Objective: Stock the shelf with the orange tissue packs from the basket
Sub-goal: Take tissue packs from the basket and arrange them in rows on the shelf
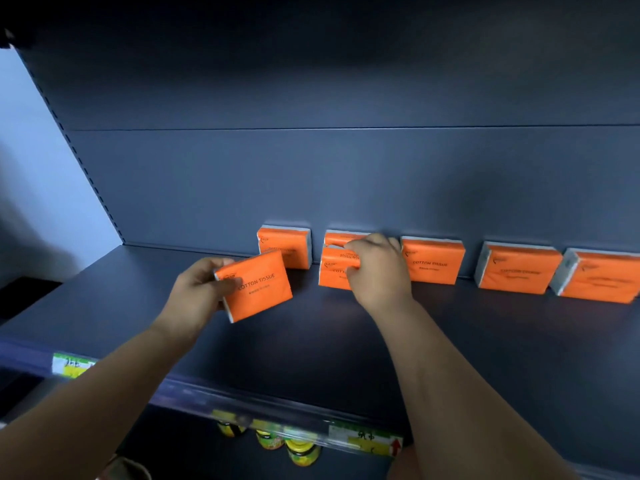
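Several orange tissue packs stand in a row against the back panel of the dark shelf (346, 341). My left hand (201, 289) grips one orange pack (258, 287) by its left edge, tilted, just in front of the leftmost standing pack (294, 245). My right hand (375, 268) grips the top of another orange pack (334, 273) that stands in front of a pack at the back (337, 237). Further right stand three more packs (433, 259), (517, 268), (602, 277). The basket is out of view.
The shelf's left upright with slots (86, 168) bounds the shelf on the left. Price labels (367, 439) sit on the front rail. Yellow-lidded jars (301, 452) stand on the shelf below.
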### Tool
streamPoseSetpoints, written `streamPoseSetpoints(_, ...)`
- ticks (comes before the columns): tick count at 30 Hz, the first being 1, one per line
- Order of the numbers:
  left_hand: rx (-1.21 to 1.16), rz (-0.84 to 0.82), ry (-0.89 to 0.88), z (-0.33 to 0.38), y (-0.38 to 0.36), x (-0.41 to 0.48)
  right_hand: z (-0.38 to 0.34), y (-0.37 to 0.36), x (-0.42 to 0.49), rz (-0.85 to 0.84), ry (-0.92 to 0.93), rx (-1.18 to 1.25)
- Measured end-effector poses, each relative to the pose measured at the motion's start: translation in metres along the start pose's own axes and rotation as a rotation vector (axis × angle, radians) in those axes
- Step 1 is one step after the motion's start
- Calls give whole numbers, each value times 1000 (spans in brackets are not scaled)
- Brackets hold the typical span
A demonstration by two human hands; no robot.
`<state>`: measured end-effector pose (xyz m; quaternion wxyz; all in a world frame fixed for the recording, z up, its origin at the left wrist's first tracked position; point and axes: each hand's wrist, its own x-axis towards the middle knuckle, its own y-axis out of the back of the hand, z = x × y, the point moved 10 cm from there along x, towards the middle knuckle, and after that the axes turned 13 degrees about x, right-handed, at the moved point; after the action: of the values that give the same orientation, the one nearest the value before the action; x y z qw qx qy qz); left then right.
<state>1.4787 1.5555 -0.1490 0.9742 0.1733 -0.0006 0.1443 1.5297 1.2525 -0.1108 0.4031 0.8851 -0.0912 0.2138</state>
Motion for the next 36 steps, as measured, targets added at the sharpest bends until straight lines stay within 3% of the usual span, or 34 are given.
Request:
streamPoseSetpoints(8, 93, -54, -68, -9, -13, 14, 10, -5, 6, 31, -47, -45)
streamPoseSetpoints(17, 321, 56, -251, -6, -11, 14, 5, -15, 12, 102, -21, -162)
streamPoseSetpoints(22, 320, 83, -285, -1, -15, 20, 0, -11, 10, 149, -4, -228)
streamPoseSetpoints(29, 295, 41, -288, -7, -25, 46, -19, -19, 10, 76, 57, -222)
streamPoseSetpoints(36, 316, -21, -287, -1, -37, 77, -55, -57, 9, -71, 289, -203)
